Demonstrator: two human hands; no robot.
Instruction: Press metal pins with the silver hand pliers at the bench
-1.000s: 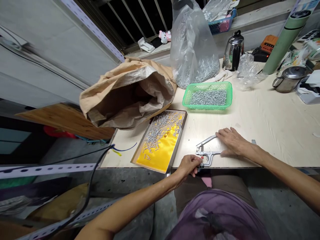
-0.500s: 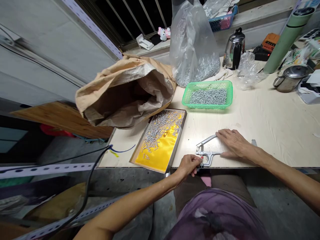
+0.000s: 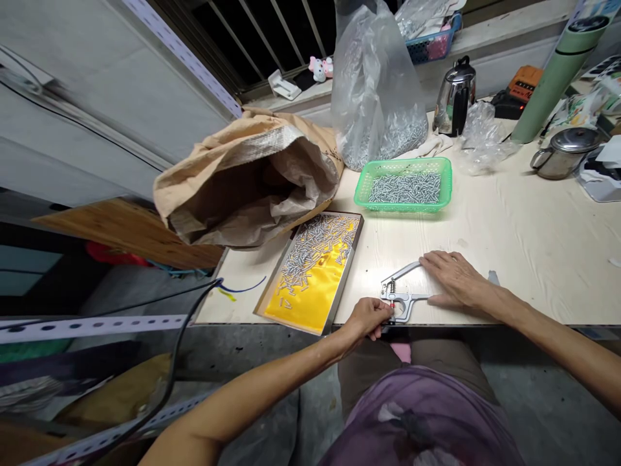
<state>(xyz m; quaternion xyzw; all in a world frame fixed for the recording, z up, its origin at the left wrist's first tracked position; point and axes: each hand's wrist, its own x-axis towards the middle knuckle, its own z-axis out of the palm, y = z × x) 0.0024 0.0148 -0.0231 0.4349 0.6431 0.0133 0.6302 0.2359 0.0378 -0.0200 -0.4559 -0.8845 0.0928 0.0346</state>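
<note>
Silver hand-press pliers [image 3: 406, 299] with a spring and a red part at the jaw lie at the table's front edge, their handles spread apart. My right hand [image 3: 453, 279] is around the handle ends, fingers on the upper handle and thumb by the lower one. At the jaw, my left hand [image 3: 369, 317] is closed in a pinch, and whatever its fingertips hold is too small and hidden to name. Left of the pliers is a shallow tray [image 3: 334, 294] lined with yellow cloth, with many small metal pins [image 3: 310, 249] scattered in it.
Behind stands a green basket [image 3: 359, 194] of similar metal pieces, near a clear plastic bag [image 3: 376, 97] of more. An open brown paper sack [image 3: 213, 175] leans at the left. A steel kettle [image 3: 453, 97], a lidded metal cup [image 3: 557, 158] and a green flask [image 3: 557, 84] stand at the right.
</note>
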